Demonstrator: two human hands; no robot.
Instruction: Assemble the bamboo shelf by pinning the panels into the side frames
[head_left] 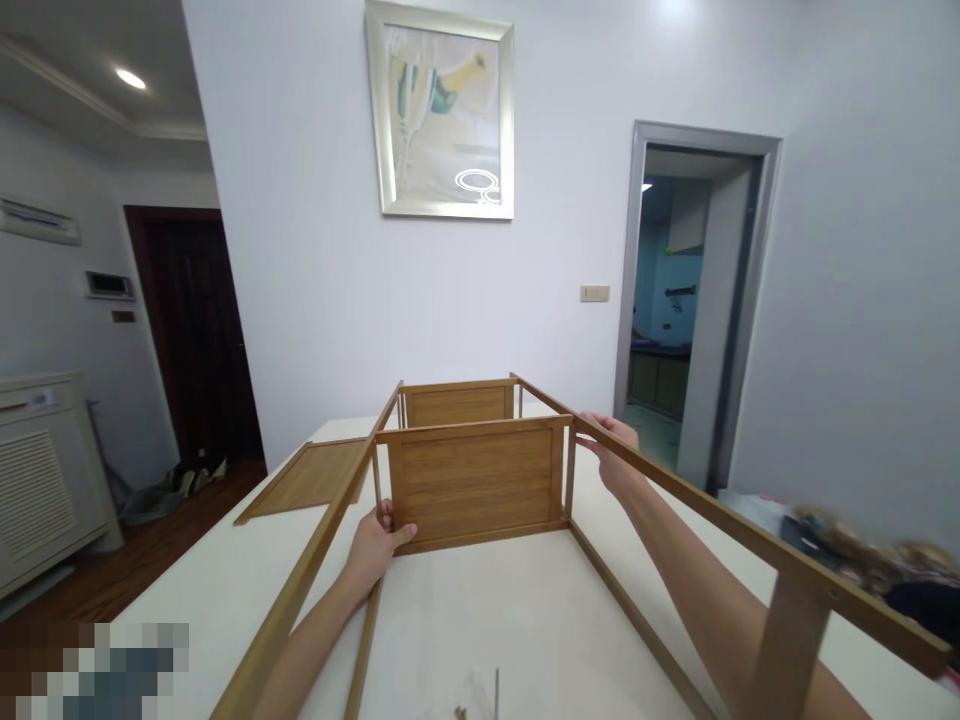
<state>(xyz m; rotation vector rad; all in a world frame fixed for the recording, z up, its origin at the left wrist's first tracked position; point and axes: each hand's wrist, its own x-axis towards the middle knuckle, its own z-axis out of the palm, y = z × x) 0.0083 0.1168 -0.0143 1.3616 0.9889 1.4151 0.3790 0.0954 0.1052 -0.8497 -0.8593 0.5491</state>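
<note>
A brown wooden shelf frame (697, 500) lies on its side on a white table, its long rails running away from me. Between the rails stands a slatless wooden shelf panel (480, 480), and a second panel (461, 405) sits farther back. My left hand (379, 540) is closed on the near panel's lower left corner, thumb on its face, the other fingers partly hidden behind. My right hand (615, 445) reaches outside the right upper rail, its fingers closed around the rail beside the panel's upper right corner. The rail hides part of that hand.
A loose wooden panel (311, 478) lies on the white table (517, 630) at the left. Near me are a small clear bag (472, 695) and a thin metal rod (496, 690). A wall with a framed picture (448, 110) stands behind; a doorway (667, 300) opens at right.
</note>
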